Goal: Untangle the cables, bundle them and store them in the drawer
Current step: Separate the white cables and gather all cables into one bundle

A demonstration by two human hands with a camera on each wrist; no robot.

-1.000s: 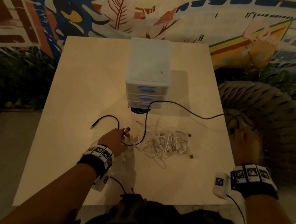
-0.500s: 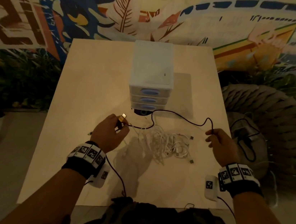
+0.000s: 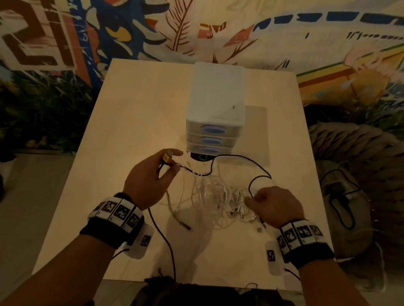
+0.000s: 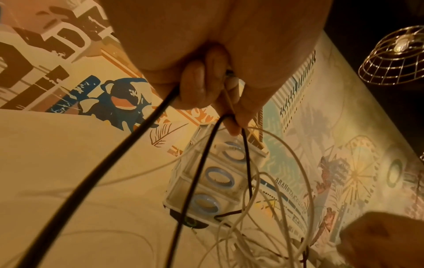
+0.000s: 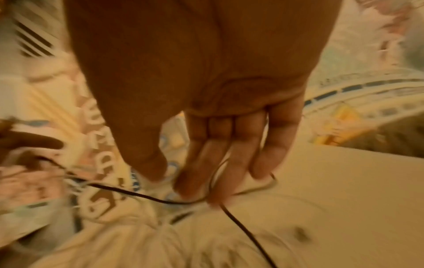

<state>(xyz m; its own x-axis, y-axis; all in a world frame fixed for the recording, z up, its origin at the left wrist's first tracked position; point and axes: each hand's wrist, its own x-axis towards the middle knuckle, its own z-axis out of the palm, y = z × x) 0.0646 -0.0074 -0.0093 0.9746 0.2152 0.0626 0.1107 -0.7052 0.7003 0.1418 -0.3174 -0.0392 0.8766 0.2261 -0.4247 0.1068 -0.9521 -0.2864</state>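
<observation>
A black cable loops across the pale table in front of a white three-drawer unit, whose drawers are all closed. My left hand grips one end of it, and the yellow plug sticks up above my fingers. In the left wrist view my left hand curls round the black cable, with the drawer unit ahead. My right hand pinches the same cable just above a tangle of white cables. The right wrist view is blurred; my right hand has the black cable running between its fingers.
A dark round object with a green ring lies under the drawer unit's front. A woven chair stands right of the table with another black cord on its seat. Plants and a mural wall surround the table.
My right hand has come in from the chair at the table's right edge to the white tangle, drawing the black cable along. My left hand has risen slightly with the plug.
</observation>
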